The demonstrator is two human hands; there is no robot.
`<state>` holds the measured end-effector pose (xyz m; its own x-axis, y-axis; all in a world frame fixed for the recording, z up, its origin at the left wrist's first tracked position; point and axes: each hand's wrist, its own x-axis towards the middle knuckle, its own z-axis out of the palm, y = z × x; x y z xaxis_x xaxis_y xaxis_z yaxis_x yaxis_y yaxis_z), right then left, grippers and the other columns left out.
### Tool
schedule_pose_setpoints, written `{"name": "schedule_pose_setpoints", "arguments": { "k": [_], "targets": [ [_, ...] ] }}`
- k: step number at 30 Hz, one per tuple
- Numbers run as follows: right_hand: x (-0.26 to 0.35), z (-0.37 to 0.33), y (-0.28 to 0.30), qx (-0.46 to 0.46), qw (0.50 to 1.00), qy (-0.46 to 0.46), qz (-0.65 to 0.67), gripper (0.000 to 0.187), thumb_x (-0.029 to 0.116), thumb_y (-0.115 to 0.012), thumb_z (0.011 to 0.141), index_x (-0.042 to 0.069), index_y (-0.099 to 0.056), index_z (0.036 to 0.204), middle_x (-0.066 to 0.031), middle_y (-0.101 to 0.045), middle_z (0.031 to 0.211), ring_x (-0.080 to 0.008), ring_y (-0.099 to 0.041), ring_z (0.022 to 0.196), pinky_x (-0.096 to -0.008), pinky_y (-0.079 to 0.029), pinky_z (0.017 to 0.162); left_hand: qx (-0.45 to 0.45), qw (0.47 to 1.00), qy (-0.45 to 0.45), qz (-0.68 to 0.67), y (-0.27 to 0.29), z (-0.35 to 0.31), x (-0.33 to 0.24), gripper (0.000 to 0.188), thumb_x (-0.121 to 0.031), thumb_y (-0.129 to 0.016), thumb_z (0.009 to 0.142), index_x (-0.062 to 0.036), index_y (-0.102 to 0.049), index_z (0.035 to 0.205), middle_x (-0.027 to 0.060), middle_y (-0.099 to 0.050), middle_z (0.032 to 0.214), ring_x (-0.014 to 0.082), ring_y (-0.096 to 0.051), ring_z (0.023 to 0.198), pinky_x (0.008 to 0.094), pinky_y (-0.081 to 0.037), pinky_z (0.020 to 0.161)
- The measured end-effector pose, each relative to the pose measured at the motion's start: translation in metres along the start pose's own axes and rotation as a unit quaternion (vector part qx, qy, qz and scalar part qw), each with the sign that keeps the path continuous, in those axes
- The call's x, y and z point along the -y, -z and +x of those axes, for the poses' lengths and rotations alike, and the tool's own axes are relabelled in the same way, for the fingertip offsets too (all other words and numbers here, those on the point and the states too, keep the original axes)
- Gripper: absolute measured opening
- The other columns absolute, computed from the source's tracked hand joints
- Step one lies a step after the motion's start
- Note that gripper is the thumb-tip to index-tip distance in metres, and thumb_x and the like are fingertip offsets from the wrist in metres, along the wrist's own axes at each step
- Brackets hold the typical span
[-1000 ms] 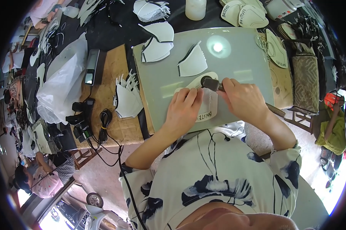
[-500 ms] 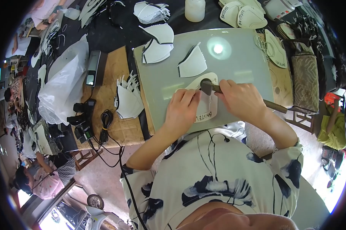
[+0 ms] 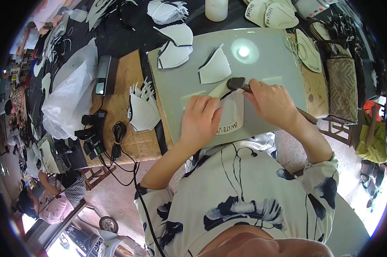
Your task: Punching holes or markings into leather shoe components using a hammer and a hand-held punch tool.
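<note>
Your right hand (image 3: 272, 103) is curled round the brown handle of a hammer with a blocky, dark metal head (image 3: 236, 83), the handle jutting out behind your wrist. That head sits over the upper right edge of a cream, rounded flat template (image 3: 240, 112), though you cannot tell from above whether it touches. Your left hand (image 3: 200, 119) lies palm down, fingers bent and close together, over the template's left side; whether the fingertips pinch anything is hidden. Between your hands, a thin white curved piece (image 3: 229, 110) lies on the template, partly masked by your left fingers.

Both rest near the front edge of a smooth grey-green board (image 3: 270, 60). Just beyond the hammer lies a white fan-shaped piece with a dark edge (image 3: 216, 68), and overlapping white dark-edged pieces (image 3: 176, 53) straddle the board's far left corner. To your left, a fringed white stack (image 3: 143, 112) sits on a brown wooden panel (image 3: 131, 70), near a looped black cable (image 3: 117, 143) and a crumpled translucent plastic bag (image 3: 69, 96). Past the far edge stand a cloudy whitish jar (image 3: 216, 10) and a pile of cream templates (image 3: 281, 16); on your right, a brown patterned oblong case (image 3: 342, 90) borders the work area
</note>
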<state>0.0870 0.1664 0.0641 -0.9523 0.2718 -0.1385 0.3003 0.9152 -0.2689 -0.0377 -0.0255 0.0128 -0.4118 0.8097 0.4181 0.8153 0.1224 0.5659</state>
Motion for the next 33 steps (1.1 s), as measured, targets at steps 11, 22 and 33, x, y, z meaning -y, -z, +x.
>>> {"name": "schedule_pose_setpoints", "arguments": {
  "k": [11,22,33],
  "targets": [
    [0.000,-0.015,-0.002,0.013,1.000,-0.004,0.012,0.029,0.028,-0.055,0.101,0.002,-0.049,0.089,-0.0163,-0.064,0.071,-0.0386,-0.066,0.063,-0.0479,-0.052,0.055,0.033,0.994,-0.001,0.107,-0.022,0.004,-0.005,0.013,-0.007,-0.070,0.081,-0.0034,-0.061,0.089,0.0082,-0.057,0.087,0.0279,-0.057,0.084,0.0406,-0.049,0.071],
    [0.000,-0.009,0.009,-0.053,0.997,0.040,0.029,0.028,0.026,-0.057,0.100,0.002,-0.049,0.089,-0.0135,-0.063,0.070,-0.0358,-0.064,0.059,-0.0430,-0.051,0.051,0.057,0.991,-0.078,0.088,-0.003,-0.008,0.002,0.033,-0.006,-0.064,0.076,0.0011,-0.065,0.109,0.0081,-0.058,0.105,0.0263,-0.057,0.099,0.0383,-0.051,0.084],
    [0.013,-0.022,0.003,0.022,0.999,0.035,-0.028,0.025,0.022,-0.063,0.096,0.003,-0.048,0.089,-0.0112,-0.059,0.071,-0.0319,-0.063,0.057,-0.0410,-0.047,0.048,0.044,0.989,-0.095,0.103,-0.006,-0.008,0.000,0.032,-0.005,-0.065,0.076,0.0041,-0.066,0.107,0.0092,-0.058,0.104,0.0264,-0.057,0.097,0.0376,-0.051,0.082]
  ]
}}
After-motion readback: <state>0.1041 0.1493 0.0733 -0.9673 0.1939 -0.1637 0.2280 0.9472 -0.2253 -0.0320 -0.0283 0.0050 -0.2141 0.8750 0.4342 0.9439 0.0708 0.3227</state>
